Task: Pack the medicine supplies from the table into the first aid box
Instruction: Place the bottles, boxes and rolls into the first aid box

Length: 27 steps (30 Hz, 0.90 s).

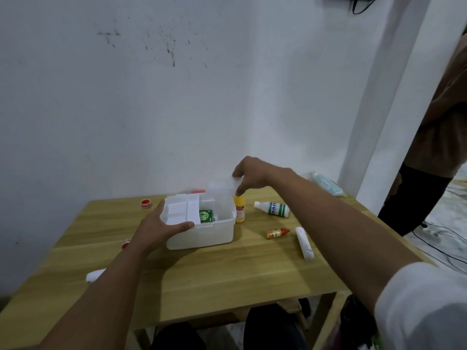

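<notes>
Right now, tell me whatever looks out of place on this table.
Nothing is spilled or broken. The white bottle with green label lies on its side right of the box, and the small red-capped bottle lies tipped too, while the yellow bottle stands upright.

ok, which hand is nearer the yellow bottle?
Right. The right hand holds the clear lid just above the yellow bottle; the left hand grips the first aid box at its opposite, left side.

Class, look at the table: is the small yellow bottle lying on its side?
No. The yellow bottle stands upright on the table, right beside the first aid box.
</notes>
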{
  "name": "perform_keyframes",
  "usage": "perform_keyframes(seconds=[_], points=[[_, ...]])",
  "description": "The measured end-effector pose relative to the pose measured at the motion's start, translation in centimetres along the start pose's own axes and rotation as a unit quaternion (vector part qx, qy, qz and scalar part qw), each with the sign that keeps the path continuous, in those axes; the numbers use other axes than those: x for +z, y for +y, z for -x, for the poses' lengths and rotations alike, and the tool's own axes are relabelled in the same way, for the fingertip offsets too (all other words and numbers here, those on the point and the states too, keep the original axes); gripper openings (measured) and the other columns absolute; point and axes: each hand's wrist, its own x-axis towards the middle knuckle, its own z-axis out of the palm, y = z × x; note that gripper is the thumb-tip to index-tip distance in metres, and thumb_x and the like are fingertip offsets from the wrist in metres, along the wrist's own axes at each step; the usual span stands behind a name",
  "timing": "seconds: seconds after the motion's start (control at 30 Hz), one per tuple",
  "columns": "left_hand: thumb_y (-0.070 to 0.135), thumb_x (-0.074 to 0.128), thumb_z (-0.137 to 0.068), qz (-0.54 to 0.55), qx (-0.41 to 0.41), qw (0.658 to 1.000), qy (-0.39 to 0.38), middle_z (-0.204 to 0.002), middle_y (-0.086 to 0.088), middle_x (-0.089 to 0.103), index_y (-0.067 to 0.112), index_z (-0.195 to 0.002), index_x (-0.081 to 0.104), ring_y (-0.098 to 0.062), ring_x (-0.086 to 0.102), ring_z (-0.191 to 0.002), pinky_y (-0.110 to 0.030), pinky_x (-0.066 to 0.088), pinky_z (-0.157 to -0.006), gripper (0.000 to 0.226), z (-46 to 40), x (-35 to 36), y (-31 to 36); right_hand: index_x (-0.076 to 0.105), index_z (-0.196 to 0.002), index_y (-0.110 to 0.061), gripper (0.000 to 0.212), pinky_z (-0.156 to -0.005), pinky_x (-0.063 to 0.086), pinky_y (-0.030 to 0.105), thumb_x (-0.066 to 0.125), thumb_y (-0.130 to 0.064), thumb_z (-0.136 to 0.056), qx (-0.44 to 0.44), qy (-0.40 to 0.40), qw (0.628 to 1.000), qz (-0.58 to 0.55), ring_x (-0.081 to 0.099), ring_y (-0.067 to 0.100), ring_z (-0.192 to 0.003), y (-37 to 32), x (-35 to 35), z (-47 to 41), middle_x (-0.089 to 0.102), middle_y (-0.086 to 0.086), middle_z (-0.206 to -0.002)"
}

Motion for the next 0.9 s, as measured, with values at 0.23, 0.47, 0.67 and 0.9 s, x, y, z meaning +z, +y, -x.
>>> perform_keyframes(seconds=[0.23,0.47,0.67,0.9], points=[[0.074,0.085,-0.055,-0.007,0.006,1.0,0.001,-0.144,0.003,0.057,0.036,-0.153,0.042,-0.02,0.053,-0.117,-0.033,0.051,-0.075,0.113,-0.4,0.2,-0.1,0.061,-0.119,-0.011,0.064,-0.091,0.056,0.045,0.095,-0.022,-0.067,-0.014,-0.071,0.988,0.138,0.062,0.029,-0.103,-4.7,4.7,-2.4,0.065,0.008,-0.114],[0.067,0.086,-0.062,0.003,0.011,1.0,0.001,-0.147,0.0,0.055,0.034,-0.154,0.039,-0.025,0.053,-0.125,-0.028,0.052,-0.074,0.109,-0.3,0.4,-0.2,0.067,-0.125,-0.01,0.067,-0.09,0.057,0.038,0.095,-0.027,-0.066,-0.027,-0.065,0.994,0.08,0.065,0.026,-0.104,-4.8,8.1,-3.7,0.068,0.006,-0.118],[0.059,0.089,-0.066,-0.002,0.003,1.0,0.012,-0.148,0.0,0.055,0.033,-0.155,0.038,-0.023,0.052,-0.124,-0.025,0.05,-0.072,0.105,-0.3,0.5,-0.2,0.071,-0.127,-0.014,0.061,-0.085,0.053,0.032,0.09,-0.028,-0.07,-0.045,-0.031,0.998,0.019,0.063,0.021,-0.104,-4.7,10.4,-4.3,0.071,0.002,-0.121],[0.074,0.084,-0.052,-0.004,0.003,1.0,-0.009,-0.149,-0.001,0.054,0.033,-0.156,0.039,-0.019,0.05,-0.118,-0.026,0.049,-0.072,0.12,-0.3,-0.1,0.2,0.074,-0.114,-0.005,0.055,-0.078,0.053,0.033,0.091,-0.032,-0.069,-0.056,-0.009,0.998,-0.007,0.067,0.027,-0.099,-4.5,10.2,-4.3,0.074,0.008,-0.111]])
